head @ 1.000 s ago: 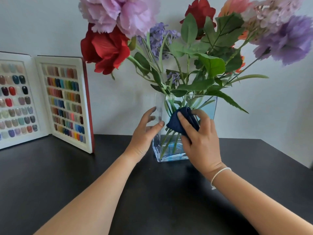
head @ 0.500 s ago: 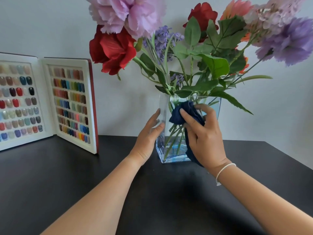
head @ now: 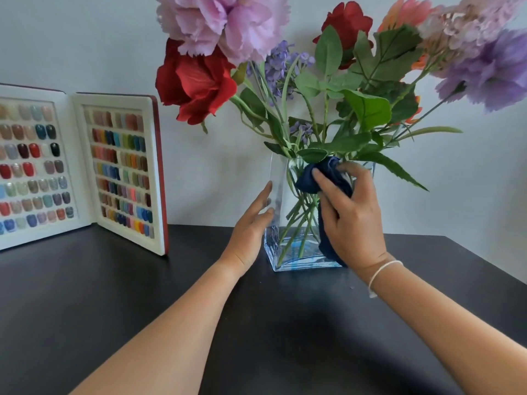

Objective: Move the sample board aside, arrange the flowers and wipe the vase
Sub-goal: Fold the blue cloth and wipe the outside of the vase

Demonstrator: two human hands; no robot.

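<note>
Fingers (head: 328, 181) of the right hand (head: 353, 218) grip a blue cloth (head: 325, 172) on the vase (head: 288, 252); left hand (head: 251, 223) flat against it. Sample board (head: 122, 169) stands aside at the worktop (head: 142, 295) back-left; wiping remains.

A black table (head: 85, 295) with a matte top stands against a plain pale grey wall (head: 85, 38), its back edge meeting the wall, its right edge running off diagonally at the right, and soft, even light casts faint shadows on the wall.

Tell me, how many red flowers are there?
2. One red flower hangs at the left under the pink bloom; the other sits top middle, behind leaves. More may hide behind.
</note>
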